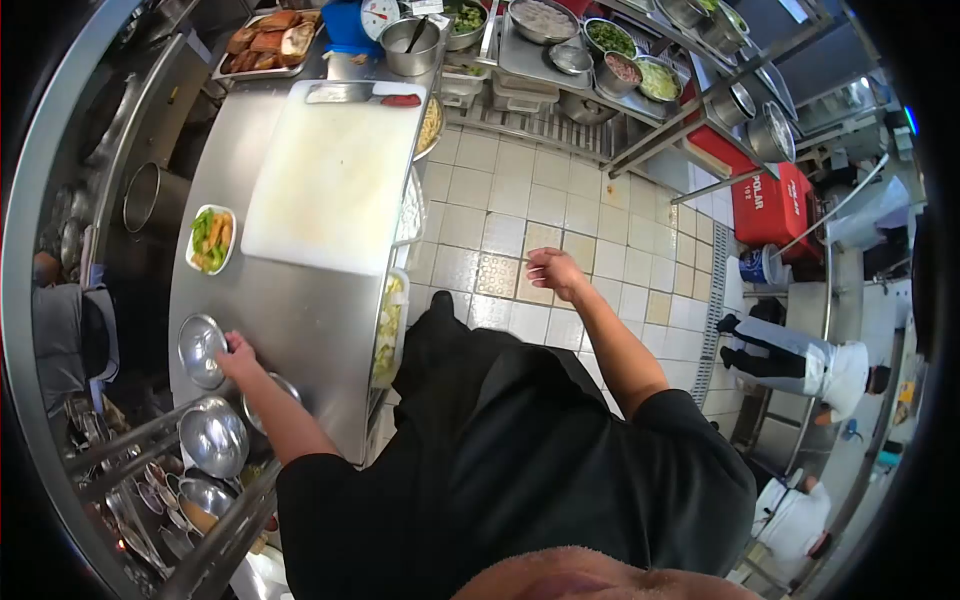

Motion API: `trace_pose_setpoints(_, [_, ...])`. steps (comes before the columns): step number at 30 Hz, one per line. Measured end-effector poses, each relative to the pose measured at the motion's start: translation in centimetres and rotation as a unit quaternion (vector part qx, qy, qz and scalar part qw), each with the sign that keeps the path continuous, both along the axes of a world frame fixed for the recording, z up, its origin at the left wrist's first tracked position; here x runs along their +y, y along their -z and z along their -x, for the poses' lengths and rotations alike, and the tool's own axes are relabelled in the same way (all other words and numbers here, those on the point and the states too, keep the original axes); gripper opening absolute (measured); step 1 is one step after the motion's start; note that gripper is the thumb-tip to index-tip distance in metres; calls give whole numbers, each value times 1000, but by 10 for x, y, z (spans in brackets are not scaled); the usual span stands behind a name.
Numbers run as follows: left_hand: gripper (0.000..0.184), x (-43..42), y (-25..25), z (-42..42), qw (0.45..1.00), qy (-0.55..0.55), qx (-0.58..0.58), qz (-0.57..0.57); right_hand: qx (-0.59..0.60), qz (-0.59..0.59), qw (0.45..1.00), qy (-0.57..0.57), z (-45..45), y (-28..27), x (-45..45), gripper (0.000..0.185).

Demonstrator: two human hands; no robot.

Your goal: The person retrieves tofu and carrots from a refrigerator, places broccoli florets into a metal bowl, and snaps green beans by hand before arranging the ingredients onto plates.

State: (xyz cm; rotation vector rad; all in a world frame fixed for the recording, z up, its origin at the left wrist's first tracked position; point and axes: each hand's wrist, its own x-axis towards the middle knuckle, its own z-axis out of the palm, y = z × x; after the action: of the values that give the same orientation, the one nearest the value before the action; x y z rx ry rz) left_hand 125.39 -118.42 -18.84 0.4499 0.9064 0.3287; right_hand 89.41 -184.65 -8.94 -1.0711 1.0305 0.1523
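Note:
At the left, my left hand (236, 357) has its fingers closed on the rim of a shiny metal bowl (203, 351) at the steel counter's (300, 330) near left part. Another metal bowl (283, 392) is partly hidden behind my left forearm. My right hand (555, 272) hangs over the tiled floor, away from the counter, fingers apart and holding nothing. A white dish of green and orange food (211, 240) sits on the counter beyond the metal bowl. Beside it lies a large white cutting board (335, 180), with a cleaver (345, 94) with a red handle across its far end.
A tray of browned meat (270, 43), a scale (379, 14) and a metal pot (410, 48) stand at the back. Stacked bowls (213, 437) fill the lower left. Steel shelves (640, 95) hold food bowls. People (845, 375) stand at the right; another person (65, 330) is at the left.

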Motion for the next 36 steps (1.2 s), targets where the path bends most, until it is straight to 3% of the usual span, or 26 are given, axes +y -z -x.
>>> trace_pose_setpoints(2, [34, 9, 12, 21, 984, 47, -114, -132, 14, 6, 999, 30, -15, -3, -54, 14])
trace_pose_setpoints(3, [34, -8, -4, 26, 953, 110, -40, -280, 14, 8, 999, 43, -25, 2, -82, 12])
trace_pose_setpoints(5, [35, -52, -46, 47, 801, 223, 112, -543, -22, 1, 998, 58, -61, 7, -137, 11])
trace_pose_setpoints(7, [34, -46, -24, 53, 877, 90, 43, -470, -62, 9, 998, 6, -117, 15, -199, 11])
trace_pose_setpoints(9, [31, -143, -106, 56, 899, 15, 112, -422, -63, 76, 995, -14, -188, 16, -250, 11])
trace_pose_setpoints(12, [29, -202, -113, 83, 920, -52, 88, -377, -125, 138, 980, -74, -325, 15, -332, 10])
trace_pose_setpoints(14, [27, -252, -105, 111, 928, -106, 74, -348, -120, 237, 958, -106, -426, 52, -398, 13])
trace_pose_setpoints(15, [27, -284, -102, 128, 918, -104, 106, -366, -110, 329, 927, -140, -475, 67, -424, 14])
trace_pose_setpoints(18, [29, -397, -108, 174, 894, -81, 196, -396, -139, 618, 744, -213, -606, 121, -496, 23])
trace_pose_setpoints(19, [31, -441, -109, 185, 894, -72, 221, -384, -209, 649, 695, -228, -635, 132, -511, 29])
trace_pose_setpoints(20, [33, -475, -108, 201, 898, -21, 241, -367, -108, 614, 746, -236, -664, 116, -510, 28])
trace_pose_setpoints(21, [35, -507, -103, 215, 900, 29, 260, -348, -190, 646, 693, -259, -686, 129, -521, 28])
trace_pose_setpoints(23, [24, -580, -89, 227, 911, 19, 258, -321, -241, 740, 579, -242, -732, 161, -534, 26])
trace_pose_setpoints(25, [24, -655, -94, 210, 902, 13, 302, -307, -227, 748, 539, -314, -758, 169, -546, 28])
trace_pose_setpoints(27, [27, -691, -62, 224, 887, 84, 326, -316, -227, 756, 505, -349, -773, 186, -557, 31])
trace_pose_setpoints(28, [24, -717, -64, 206, 908, 68, 324, -257, -234, 762, 494, -346, -779, 196, -561, 32])
trace_pose_setpoints(31, [37, -771, -34, 174, 876, 191, 308, -319, -190, 751, 497, -390, -765, 173, -551, 39])
trace_pose_setpoints(32, [38, -794, -39, 142, 930, 132, 258, -225, -161, 734, 508, -420, -757, 163, -547, 40])
trace_pose_setpoints(33, [35, -797, -19, 141, 919, 185, 252, -241, -132, 717, 517, -448, -754, 159, -546, 41])
trace_pose_setpoints(36, [29, -831, -16, 83, 917, 227, 207, -253, -246, 642, 583, -433, -765, 179, -589, 49])
